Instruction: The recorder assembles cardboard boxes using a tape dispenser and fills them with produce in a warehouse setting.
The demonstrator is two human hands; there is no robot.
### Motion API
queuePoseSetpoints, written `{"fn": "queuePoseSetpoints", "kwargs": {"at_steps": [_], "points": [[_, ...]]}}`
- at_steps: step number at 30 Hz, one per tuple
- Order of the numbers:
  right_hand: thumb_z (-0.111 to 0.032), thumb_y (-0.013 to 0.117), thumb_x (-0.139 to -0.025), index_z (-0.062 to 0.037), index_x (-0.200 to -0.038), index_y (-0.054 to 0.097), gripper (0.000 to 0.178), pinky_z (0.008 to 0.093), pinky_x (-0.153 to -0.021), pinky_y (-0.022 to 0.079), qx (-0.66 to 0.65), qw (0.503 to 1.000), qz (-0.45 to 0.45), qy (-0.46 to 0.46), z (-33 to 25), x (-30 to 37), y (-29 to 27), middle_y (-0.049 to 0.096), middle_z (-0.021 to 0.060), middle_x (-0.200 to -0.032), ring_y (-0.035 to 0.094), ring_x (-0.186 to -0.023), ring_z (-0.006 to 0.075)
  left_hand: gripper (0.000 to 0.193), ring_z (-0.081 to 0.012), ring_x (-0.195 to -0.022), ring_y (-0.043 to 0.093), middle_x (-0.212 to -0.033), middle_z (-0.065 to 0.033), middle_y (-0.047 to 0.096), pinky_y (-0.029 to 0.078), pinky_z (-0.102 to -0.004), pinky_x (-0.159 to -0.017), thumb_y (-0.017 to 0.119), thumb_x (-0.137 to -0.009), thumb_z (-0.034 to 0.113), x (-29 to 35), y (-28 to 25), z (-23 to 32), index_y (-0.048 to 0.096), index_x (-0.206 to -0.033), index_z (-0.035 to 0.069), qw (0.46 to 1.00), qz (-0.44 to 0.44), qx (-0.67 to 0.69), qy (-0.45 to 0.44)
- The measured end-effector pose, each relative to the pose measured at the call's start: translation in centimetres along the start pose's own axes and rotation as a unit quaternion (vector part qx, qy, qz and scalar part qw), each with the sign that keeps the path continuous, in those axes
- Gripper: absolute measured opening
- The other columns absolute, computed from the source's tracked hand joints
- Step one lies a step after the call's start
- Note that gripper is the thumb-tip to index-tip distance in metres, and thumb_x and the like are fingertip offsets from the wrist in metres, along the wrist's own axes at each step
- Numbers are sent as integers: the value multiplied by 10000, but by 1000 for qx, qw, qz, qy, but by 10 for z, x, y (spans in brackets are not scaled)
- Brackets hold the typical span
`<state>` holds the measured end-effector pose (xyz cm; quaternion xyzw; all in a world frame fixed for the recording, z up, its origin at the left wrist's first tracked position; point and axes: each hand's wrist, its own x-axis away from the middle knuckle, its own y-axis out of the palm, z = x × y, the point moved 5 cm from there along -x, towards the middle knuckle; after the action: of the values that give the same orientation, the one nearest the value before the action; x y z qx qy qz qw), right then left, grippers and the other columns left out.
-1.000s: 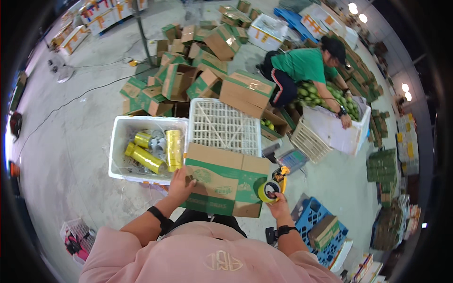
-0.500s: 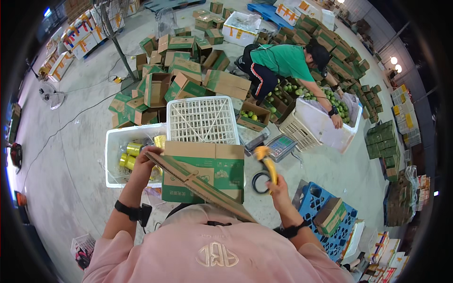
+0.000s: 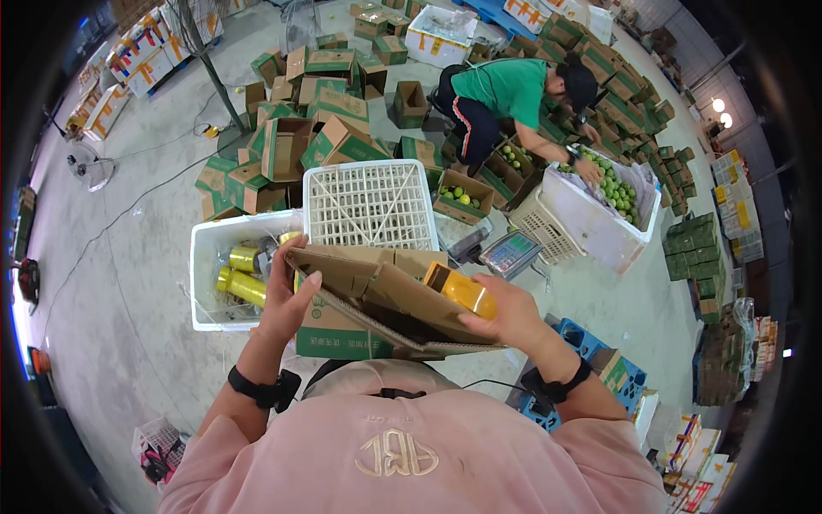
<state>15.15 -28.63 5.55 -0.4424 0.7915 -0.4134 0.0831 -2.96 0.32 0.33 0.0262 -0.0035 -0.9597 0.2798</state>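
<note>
In front of my chest a brown cardboard box point(image 3: 402, 300) stands partly unfolded, its hollow inside showing. My left hand point(image 3: 289, 300) grips its left edge, thumb on the near side. A yellow tape dispenser point(image 3: 467, 293) is in my right hand point(image 3: 509, 313), whose fingers also lie against the box's right edge. Beneath the box shows a green printed cardboard panel point(image 3: 342, 332); whether it belongs to the same box I cannot tell. Just beyond lies an upturned white plastic crate point(image 3: 370, 167).
At left a white foam box point(image 3: 202, 283) holds rolls of yellow tape point(image 3: 242, 287). A grey scale point(image 3: 510, 254) stands to the right. Beyond it a person in green point(image 3: 514, 94) bends over a foam bin point(image 3: 591, 224) of green fruit. Many cartons point(image 3: 330, 107) litter the floor ahead.
The flat cardboard has been spread into an open box shape. My right hand has brought the tape dispenser inward to the box's right side. The other person's arm has drawn back over the fruit.
</note>
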Motion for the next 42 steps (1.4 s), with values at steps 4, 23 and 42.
{"fn": "queuePoseSetpoints", "kwargs": {"at_steps": [4,23,42], "points": [[-501,685,-737,-36,-1196,547,668,399,-855,488,164,985,-4,-45,-33,-27,-6,616,186,-1104,599,-1006,350,497,-203,-1212,416,-1295,-116,457,278,-336,-1057,506,-892,55,-4,-8,0,326,-1355,31,999,29,16,-4],[-285,754,-780,-12,-1228,475,594,248,-814,453,-337,938,79,25,-17,-100,-11,603,65,-1051,566,-922,125,507,-320,-1238,437,-1360,-142,422,314,-457,-1078,554,-875,380,5,163,84,487,-1266,65,716,-426,-174,525],[-152,693,-813,-45,-1280,470,528,233,-761,448,-513,857,-35,22,-15,-61,52,586,31,-1105,544,-937,87,464,-299,-1342,329,-1442,-198,323,262,-387,-1098,484,-944,157,75,-10,35,383,-1373,10,910,-329,-249,31]]}}
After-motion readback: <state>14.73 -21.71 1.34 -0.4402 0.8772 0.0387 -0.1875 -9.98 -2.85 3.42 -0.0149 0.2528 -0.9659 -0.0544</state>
